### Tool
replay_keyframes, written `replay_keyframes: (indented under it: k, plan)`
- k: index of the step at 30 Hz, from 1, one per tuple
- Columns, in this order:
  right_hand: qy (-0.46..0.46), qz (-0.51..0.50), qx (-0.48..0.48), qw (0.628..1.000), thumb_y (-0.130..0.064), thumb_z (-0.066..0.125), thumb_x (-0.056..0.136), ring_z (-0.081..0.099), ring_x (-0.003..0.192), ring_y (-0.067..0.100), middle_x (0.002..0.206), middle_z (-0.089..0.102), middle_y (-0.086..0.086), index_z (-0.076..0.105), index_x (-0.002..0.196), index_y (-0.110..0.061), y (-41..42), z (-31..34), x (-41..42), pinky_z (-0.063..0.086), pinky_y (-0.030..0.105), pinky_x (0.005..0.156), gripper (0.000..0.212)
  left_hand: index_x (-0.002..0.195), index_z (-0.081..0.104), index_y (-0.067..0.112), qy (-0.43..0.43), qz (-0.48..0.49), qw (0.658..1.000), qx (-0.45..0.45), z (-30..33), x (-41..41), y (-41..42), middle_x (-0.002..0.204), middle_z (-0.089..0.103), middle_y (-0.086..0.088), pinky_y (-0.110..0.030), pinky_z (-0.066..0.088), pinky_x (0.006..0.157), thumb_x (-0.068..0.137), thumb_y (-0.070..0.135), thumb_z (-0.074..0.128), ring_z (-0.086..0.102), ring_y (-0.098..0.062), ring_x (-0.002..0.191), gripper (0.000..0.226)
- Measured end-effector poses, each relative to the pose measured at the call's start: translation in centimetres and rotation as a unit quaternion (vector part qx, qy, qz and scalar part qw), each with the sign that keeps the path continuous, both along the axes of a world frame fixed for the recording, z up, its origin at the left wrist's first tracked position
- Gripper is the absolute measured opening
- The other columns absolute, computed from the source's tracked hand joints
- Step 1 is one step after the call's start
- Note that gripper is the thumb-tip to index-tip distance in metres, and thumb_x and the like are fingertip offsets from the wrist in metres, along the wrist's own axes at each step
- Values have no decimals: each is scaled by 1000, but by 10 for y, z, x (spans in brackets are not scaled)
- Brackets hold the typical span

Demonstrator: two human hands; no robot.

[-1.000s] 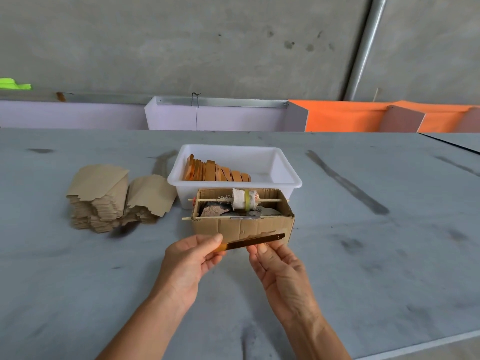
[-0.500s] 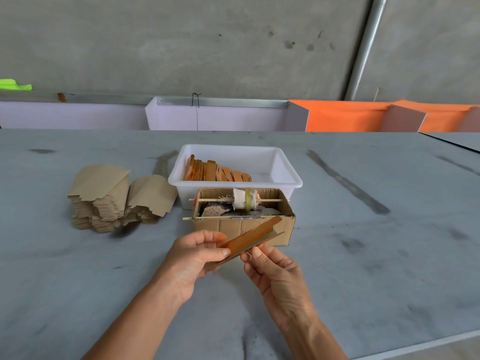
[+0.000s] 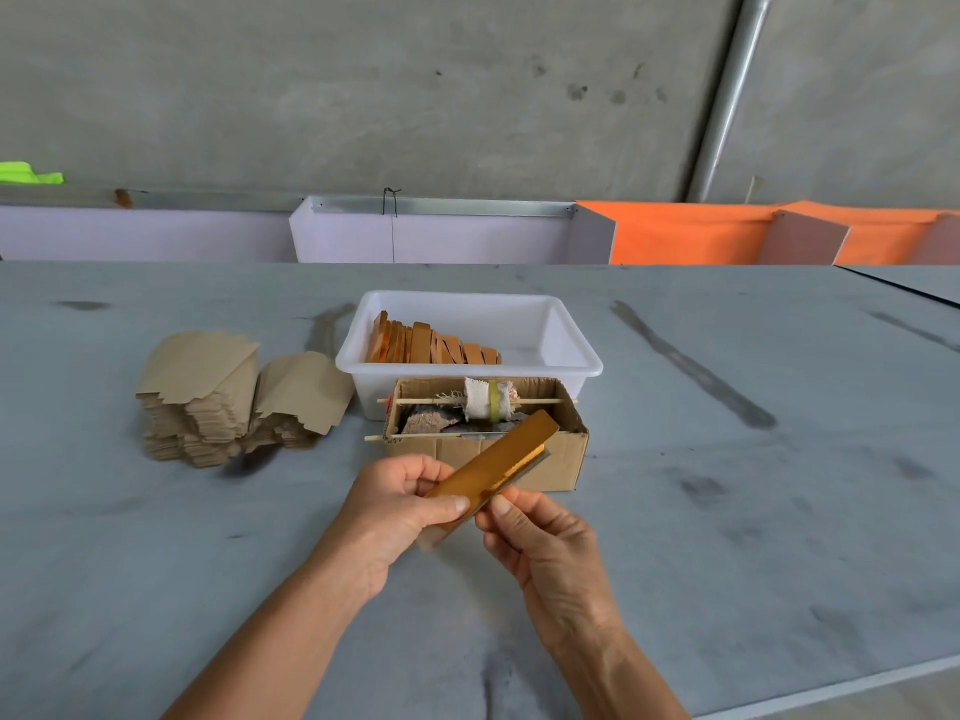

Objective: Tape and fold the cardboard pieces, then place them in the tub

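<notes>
Cardboard: one folded strip (image 3: 493, 462) pinched by both left hand (image 3: 397, 504) and right hand (image 3: 545, 543), two stacks (image 3: 234, 402), one tub (image 3: 571, 350).

On the grey table (image 3: 727, 511), a white plastic tub (image 3: 566, 330) stands behind an open brown cardboard box (image 3: 566, 452), touching it. Folded tan cardboard pieces (image 3: 434, 345) stand in the tub's left part. Two stacks of flat beige cardboard blanks (image 3: 239, 397) lie left of the tub.
</notes>
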State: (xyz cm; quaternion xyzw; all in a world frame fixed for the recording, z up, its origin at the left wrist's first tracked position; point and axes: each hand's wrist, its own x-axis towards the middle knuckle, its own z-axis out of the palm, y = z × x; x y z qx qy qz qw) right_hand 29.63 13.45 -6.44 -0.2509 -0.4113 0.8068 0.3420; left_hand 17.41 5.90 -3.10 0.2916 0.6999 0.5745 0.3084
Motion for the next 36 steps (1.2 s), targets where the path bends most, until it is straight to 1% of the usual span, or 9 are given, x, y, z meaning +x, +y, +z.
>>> replay_keyframes:
  k: [5,8,11,15,18,21,29,32,36]
  plan:
    - [-35,-7,8,999,-8,70,70,66,63,16,78,71,14,71,82,-2,-1,1,0,54,23,54,14,79,68,8,15,-3,1000,-2,-1,1,2,62,68,0,-10,46,51,73,-7,72,61,-2,52,17]
    - [-70,-17,29,997,-5,69,78,65,60,13,73,71,11,67,78,-4,-1,2,-1,49,22,50,2,79,67,8,27,-7,1000,-9,-3,1,3,63,66,-1,-10,46,50,74,-6,72,59,-1,52,15]
    - [-90,-31,45,994,-4,68,82,64,57,10,67,69,7,63,74,-7,-1,2,-3,46,20,48,9,78,68,9,29,-6,1000,-6,-5,2,5,64,66,0,-9,45,51,75,-2,73,59,0,52,13]
    - [-87,-49,40,994,-6,67,83,63,59,10,63,67,4,63,70,-8,-3,1,-4,46,21,53,14,80,70,12,11,-6,1000,18,-6,5,5,66,69,2,-11,46,51,75,11,77,61,-1,56,8]
    - [-85,-58,31,994,-5,67,83,61,57,11,58,64,4,59,65,-10,-3,0,-4,44,22,53,20,87,68,13,23,-20,1000,8,-9,9,4,74,70,-3,-17,48,52,72,-1,77,59,-4,57,22]
    - [-99,-49,31,993,-7,69,81,61,56,10,59,64,4,57,60,-13,-4,0,-3,44,21,52,25,88,66,10,20,-12,1000,12,-10,7,2,71,69,-3,-19,48,52,75,-9,70,59,-7,53,23]
    - [-119,-53,38,991,-11,73,77,61,60,10,62,63,2,58,65,-13,16,7,15,44,26,59,19,91,65,11,47,-84,995,-34,-2,-12,-7,72,69,-3,-23,50,59,77,-9,68,61,-10,58,24]
    - [-115,-58,20,991,-9,72,78,58,56,10,58,60,3,56,64,-12,17,6,14,45,23,55,22,93,65,13,33,-20,999,-1,-5,-12,-5,73,69,-2,-21,49,54,73,-9,72,62,-10,56,30]
    - [-85,-93,-44,991,-5,71,80,55,50,9,56,57,4,52,60,-13,14,5,7,44,18,47,28,89,63,12,-110,107,985,83,-16,-1,4,57,66,3,-22,49,51,69,-7,76,59,-9,48,30]
